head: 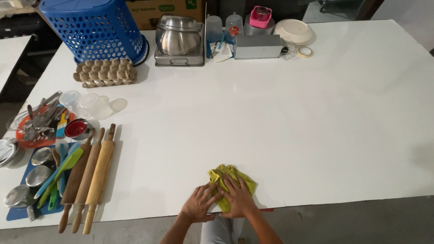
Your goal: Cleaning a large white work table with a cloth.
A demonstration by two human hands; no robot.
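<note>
A crumpled yellow cloth (224, 172) lies on the white table (280, 113) near its front edge. My right hand (238, 199) presses flat on top of the cloth, fingers spread. My left hand (199, 204) rests beside it on the table, its fingers touching the cloth's left edge. Neither hand lifts the cloth off the surface.
Three wooden rolling pins (88, 177) lie at the left front beside coloured spatulas and metal cups on a blue mat (18, 211). A red bowl (77, 129), an orange tray of utensils (38, 126), an egg carton (105, 72), a blue basket (96, 28) and steel pots (179, 39) stand further back.
</note>
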